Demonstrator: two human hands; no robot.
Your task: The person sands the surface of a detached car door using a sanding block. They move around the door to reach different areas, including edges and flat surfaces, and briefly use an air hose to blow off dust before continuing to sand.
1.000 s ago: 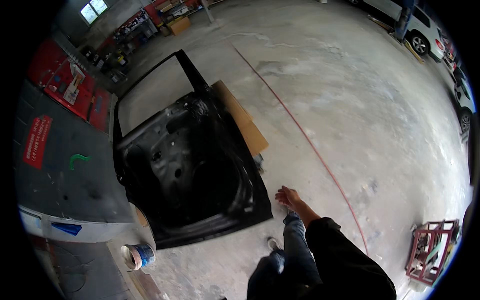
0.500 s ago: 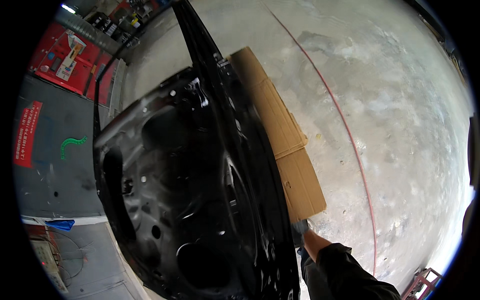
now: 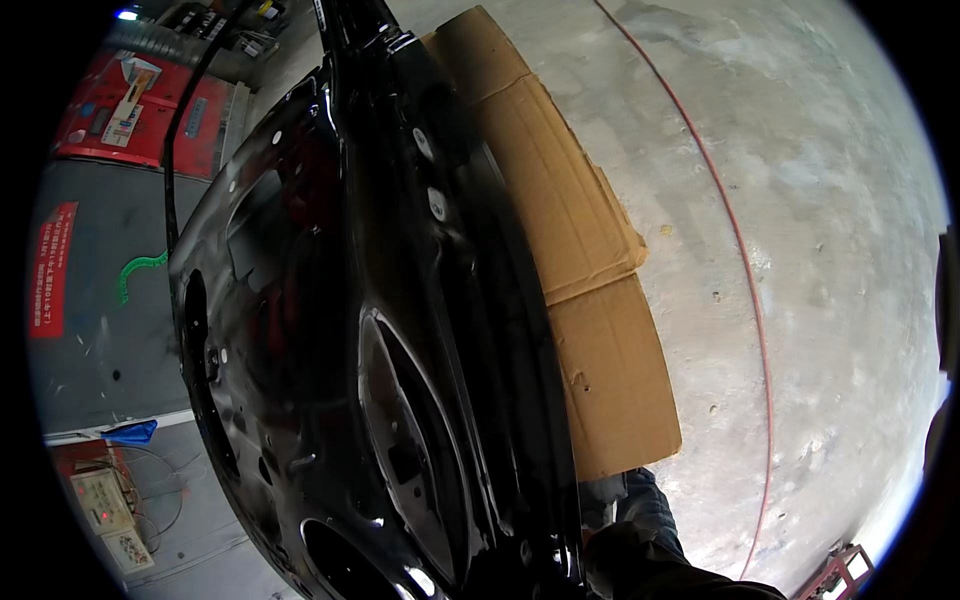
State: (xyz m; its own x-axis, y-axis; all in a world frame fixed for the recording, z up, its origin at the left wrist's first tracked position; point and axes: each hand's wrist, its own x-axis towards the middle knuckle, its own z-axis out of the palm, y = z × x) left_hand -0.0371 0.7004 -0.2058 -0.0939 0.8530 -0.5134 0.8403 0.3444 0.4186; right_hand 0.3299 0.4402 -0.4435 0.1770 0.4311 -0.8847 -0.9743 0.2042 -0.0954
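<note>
A glossy black car door panel (image 3: 310, 400), with its window frame rising at the top, fills the left and middle of the head view. It stands tilted, and its cut-outs and ribs face me. From the lower edge my right arm (image 3: 660, 575) in a dark sleeve reaches to the door's right edge. There my right hand (image 3: 598, 512), apparently in a grey glove, is close against that edge. Its fingers are hidden, so its grip cannot be made out. My left hand is out of view. A flattened brown cardboard piece (image 3: 620, 370) lies beyond the door's right edge.
A red hose (image 3: 735, 220) runs along the concrete floor (image 3: 840, 300) at the right. At the left are a red cabinet (image 3: 150, 120), a grey panel (image 3: 110, 350) with a green coil (image 3: 140, 268), and a control box (image 3: 103, 500) with wires. A dark red frame (image 3: 845, 575) stands lower right.
The door's ribbed edge has turned more toward me, and its face is seen more obliquely. My right hand has moved lower in view along the edge; its wrist is less visible.
</note>
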